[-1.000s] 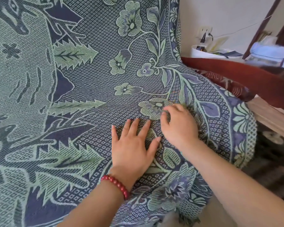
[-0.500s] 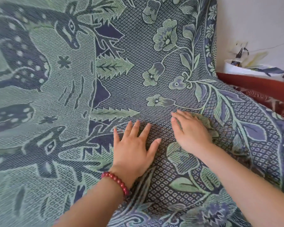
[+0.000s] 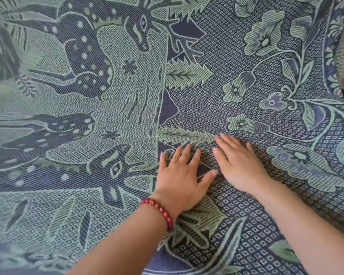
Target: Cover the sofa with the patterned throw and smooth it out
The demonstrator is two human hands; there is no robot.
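both hands lying flat, fingers straight: left hand [image 3: 179,179] and right hand [image 3: 239,165] pressing patterned throw [image 3: 216,92], side by side.

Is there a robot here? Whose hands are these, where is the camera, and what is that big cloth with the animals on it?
There is no robot here, just a person. The camera sits on the person's head and looks forward and down, so you see the arms as if they were your own. The big cloth is a patterned throw in green and blue, woven with spotted deer, trees and flowers. It fills almost the whole picture, so whatever is under it is hidden. The left hand, with a red bead bracelet on its wrist, lies flat on the throw with its fingers spread. The right hand lies flat close beside it, fingers straight. Neither hand holds anything. Both rest on the cloth, probably to smooth it out.
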